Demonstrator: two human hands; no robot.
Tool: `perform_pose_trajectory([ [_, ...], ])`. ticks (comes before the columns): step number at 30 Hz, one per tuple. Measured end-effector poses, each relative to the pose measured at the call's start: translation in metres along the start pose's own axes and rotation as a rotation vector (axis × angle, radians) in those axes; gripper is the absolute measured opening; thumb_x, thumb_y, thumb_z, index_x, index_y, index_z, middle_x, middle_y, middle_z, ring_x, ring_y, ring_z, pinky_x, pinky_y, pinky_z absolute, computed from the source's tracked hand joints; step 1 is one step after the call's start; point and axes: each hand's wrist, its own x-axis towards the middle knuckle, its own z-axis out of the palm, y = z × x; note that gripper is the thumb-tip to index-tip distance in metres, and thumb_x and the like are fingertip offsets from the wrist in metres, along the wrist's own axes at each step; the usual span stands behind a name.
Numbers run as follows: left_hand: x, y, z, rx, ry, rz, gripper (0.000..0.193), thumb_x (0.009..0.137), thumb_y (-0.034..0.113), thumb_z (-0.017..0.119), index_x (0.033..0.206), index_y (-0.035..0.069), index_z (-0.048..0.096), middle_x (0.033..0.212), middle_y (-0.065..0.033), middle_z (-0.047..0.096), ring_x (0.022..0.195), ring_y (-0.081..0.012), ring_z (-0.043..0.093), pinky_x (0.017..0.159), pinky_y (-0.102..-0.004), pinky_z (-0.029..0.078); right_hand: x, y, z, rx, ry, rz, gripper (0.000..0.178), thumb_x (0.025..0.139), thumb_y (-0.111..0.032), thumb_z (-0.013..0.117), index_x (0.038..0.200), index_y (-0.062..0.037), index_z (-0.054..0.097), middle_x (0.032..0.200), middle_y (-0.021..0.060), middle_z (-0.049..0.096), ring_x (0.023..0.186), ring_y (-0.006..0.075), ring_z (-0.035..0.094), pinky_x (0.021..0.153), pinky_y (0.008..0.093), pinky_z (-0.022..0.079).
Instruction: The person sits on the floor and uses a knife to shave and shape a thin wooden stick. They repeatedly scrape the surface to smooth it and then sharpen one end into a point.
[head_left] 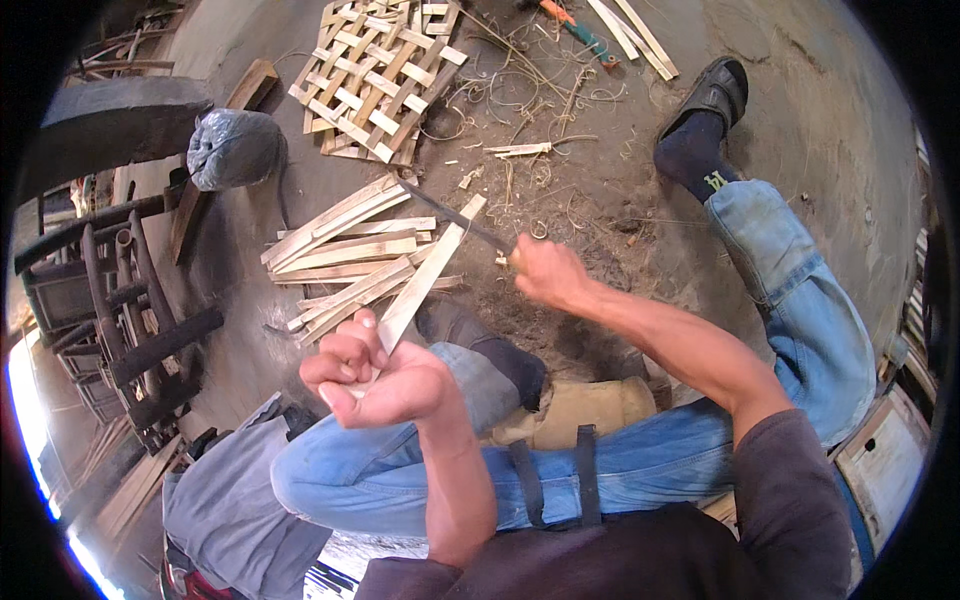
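My left hand (375, 372) is closed around the lower end of a pale, flat wooden strip (432, 275), which slants up and to the right. A knife (462, 219) with a long dark blade is in my right hand (548, 270), its fingers wrapped round the handle. The blade lies across the strip near its upper end; whether it is cutting in cannot be made out. Left of the strip, a loose pile of similar split strips (345, 245) rests on the ground. Beyond the pile lies a woven lattice of flat strips (375, 75).
Thin curled shavings (530, 110) litter the ground ahead. A tool with an orange and green handle (580, 35) lies at the far side beside more strips (640, 40). Dark wooden frames (130, 310) and a grey plastic-wrapped bundle (235, 150) stand at left. My bent legs (790, 260) flank the work.
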Motion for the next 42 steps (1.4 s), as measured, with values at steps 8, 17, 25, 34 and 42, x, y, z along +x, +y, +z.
perform_pose_trajectory([
  [8, 0.015, 0.004, -0.035, -0.064, -0.03, -0.118, 0.023, 0.09, 0.023, 0.038, 0.07, 0.015, 0.03, 0.06, 0.0019, 0.025, 0.051, -0.0101, 0.024, 0.066, -0.0318, 0.035, 0.026, 0.019, -0.002, 0.081, -0.108, 0.06, 0.025, 0.079, -0.018, 0.06, 0.097, 0.0001, 0.058, 0.079, 0.023, 0.067, 0.078, 0.0422, 0.068, 0.07, 0.0509, 0.056],
  [17, 0.005, 0.006, -0.029, -0.127, -0.155, -0.135, 0.027, 0.093, 0.028, 0.041, 0.072, 0.015, 0.03, 0.06, 0.0017, 0.025, 0.053, -0.0111, 0.027, 0.07, -0.0334, 0.035, 0.039, 0.045, -0.002, 0.057, 0.016, -0.012, 0.034, 0.075, -0.018, 0.065, 0.1, 0.0036, 0.055, 0.078, 0.0258, 0.066, 0.081, 0.0456, 0.066, 0.076, 0.0522, 0.053],
  [25, -0.006, 0.011, -0.036, -0.075, -0.197, -0.133, 0.029, 0.094, 0.032, 0.042, 0.074, 0.016, 0.03, 0.06, 0.0016, 0.026, 0.053, -0.011, 0.028, 0.071, -0.0331, 0.035, 0.046, 0.057, 0.009, -0.15, -0.077, -0.218, 0.038, 0.074, -0.021, 0.063, 0.101, 0.0026, 0.055, 0.079, 0.0273, 0.065, 0.081, 0.0454, 0.066, 0.073, 0.0527, 0.054],
  [34, -0.011, 0.016, -0.05, -0.099, -0.301, -0.154, 0.03, 0.095, 0.038, 0.045, 0.079, 0.013, 0.038, 0.07, -0.0012, 0.036, 0.067, -0.0147, 0.045, 0.083, -0.0379, 0.041, 0.042, 0.057, 0.01, 0.011, -0.018, 0.096, 0.043, 0.073, -0.019, 0.064, 0.11, 0.0025, 0.056, 0.086, 0.0262, 0.068, 0.086, 0.0444, 0.067, 0.075, 0.0515, 0.055],
  [42, -0.027, 0.08, -0.074, -0.352, -0.117, -1.12, 0.083, 0.086, 0.047, 0.062, 0.152, 0.01, 0.026, 0.159, -0.0229, 0.018, 0.145, -0.0357, 0.026, 0.11, -0.0643, 0.03, 0.034, 0.062, 0.016, -0.015, -0.04, 0.091, 0.041, 0.076, -0.021, 0.067, 0.105, 0.0033, 0.053, 0.086, 0.0272, 0.067, 0.086, 0.0446, 0.067, 0.076, 0.0513, 0.055],
])
